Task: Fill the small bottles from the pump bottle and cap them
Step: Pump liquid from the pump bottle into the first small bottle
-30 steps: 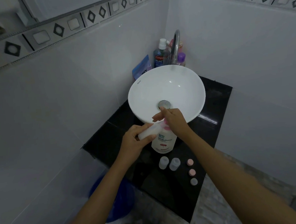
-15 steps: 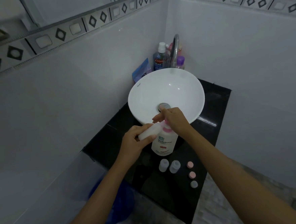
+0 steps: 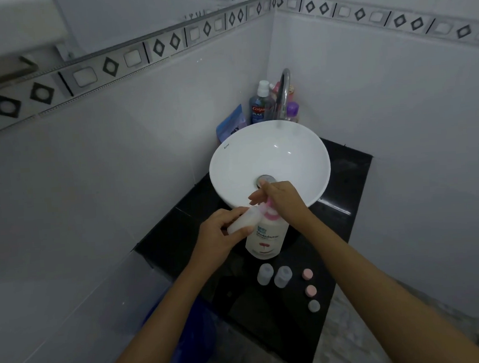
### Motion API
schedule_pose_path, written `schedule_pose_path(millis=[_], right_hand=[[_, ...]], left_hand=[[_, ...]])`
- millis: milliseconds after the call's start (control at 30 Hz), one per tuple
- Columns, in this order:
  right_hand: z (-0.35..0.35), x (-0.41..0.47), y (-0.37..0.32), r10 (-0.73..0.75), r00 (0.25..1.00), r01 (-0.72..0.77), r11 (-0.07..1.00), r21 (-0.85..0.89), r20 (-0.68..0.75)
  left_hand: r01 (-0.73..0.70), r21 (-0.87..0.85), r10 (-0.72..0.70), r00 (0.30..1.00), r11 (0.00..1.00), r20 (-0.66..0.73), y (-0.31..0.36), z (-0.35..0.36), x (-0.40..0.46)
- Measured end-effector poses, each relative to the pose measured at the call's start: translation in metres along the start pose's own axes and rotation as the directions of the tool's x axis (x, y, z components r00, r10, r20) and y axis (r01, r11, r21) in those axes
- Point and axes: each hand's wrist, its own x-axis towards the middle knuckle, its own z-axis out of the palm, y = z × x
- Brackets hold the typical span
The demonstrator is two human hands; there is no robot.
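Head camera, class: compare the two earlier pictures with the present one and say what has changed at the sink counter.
Nothing visibly changed. The left hand holds a small bottle tilted at the pump bottle; the right hand rests on the pump. Two small bottles and three caps sit in the same places on the counter.

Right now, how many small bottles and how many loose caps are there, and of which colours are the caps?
Small bottles: 3, one in the left hand at, two standing at and
Pink caps: 2
Grey cap: 1
Total: 6
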Motion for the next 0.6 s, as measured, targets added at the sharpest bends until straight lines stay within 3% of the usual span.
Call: schedule_pose_path(millis=[367, 600], right_hand=[[0.0028, -0.001, -0.0021, 0.009, 1.0, -0.008, 0.999, 0.053, -0.021], [0.0034, -0.0017, -0.0029, 0.012, 1.0, -0.011, 0.998, 0.063, -0.021]], left_hand=[[-0.096, 0.307, 0.094, 0.995, 0.947, 0.02, 0.0006, 0.0012, -0.0018], [-0.062, 0.301, 0.079, 0.996, 0.952, -0.047, 0.0005, 0.0026, -0.0061]])
